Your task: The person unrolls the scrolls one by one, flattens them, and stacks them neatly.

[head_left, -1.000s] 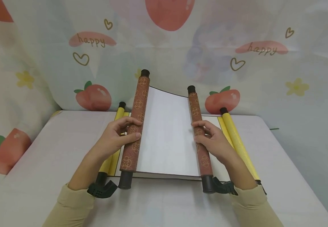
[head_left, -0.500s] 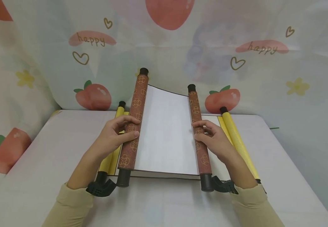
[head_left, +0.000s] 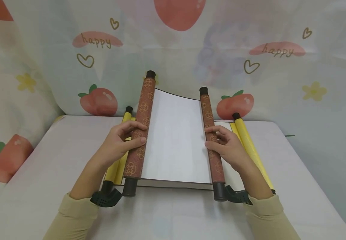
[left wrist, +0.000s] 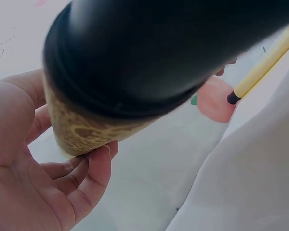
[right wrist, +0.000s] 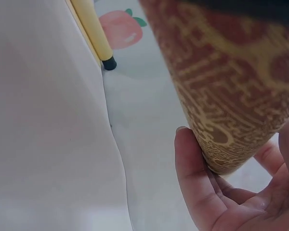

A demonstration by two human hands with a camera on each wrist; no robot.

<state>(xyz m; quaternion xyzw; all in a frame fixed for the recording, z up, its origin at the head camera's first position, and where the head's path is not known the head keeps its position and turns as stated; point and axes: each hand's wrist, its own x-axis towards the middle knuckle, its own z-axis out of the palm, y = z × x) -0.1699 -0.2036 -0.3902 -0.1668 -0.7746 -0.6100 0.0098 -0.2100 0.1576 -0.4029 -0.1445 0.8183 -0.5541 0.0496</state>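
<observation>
A scroll with reddish-brown, gold-patterned rollers and black end knobs is held above the table, a white sheet (head_left: 175, 140) stretched between the rollers. My left hand (head_left: 117, 143) grips the thicker left roller (head_left: 143, 108) near its middle, thumb and fingers around it. On the other side, my right hand (head_left: 231, 148) holds the thinner right roller (head_left: 207, 111) the same way. The left wrist view shows fingers curled under the roller, whose black knob (left wrist: 135, 53) fills the top. In the right wrist view, fingertips (right wrist: 188, 149) press the patterned roller from below.
Beneath, a second scroll lies partly unrolled on the white-covered table (head_left: 173, 216). Its yellow left roller (head_left: 126, 119) is partly hidden by my left hand; its yellow right roller (head_left: 252, 150) lies beyond my right hand. A fruit-printed curtain (head_left: 173, 60) rises behind.
My left hand has shifted slightly left with its roller, and the right roller has edged slightly right lately. The white sheet between them shows a little wider. Both grips stay the same.
</observation>
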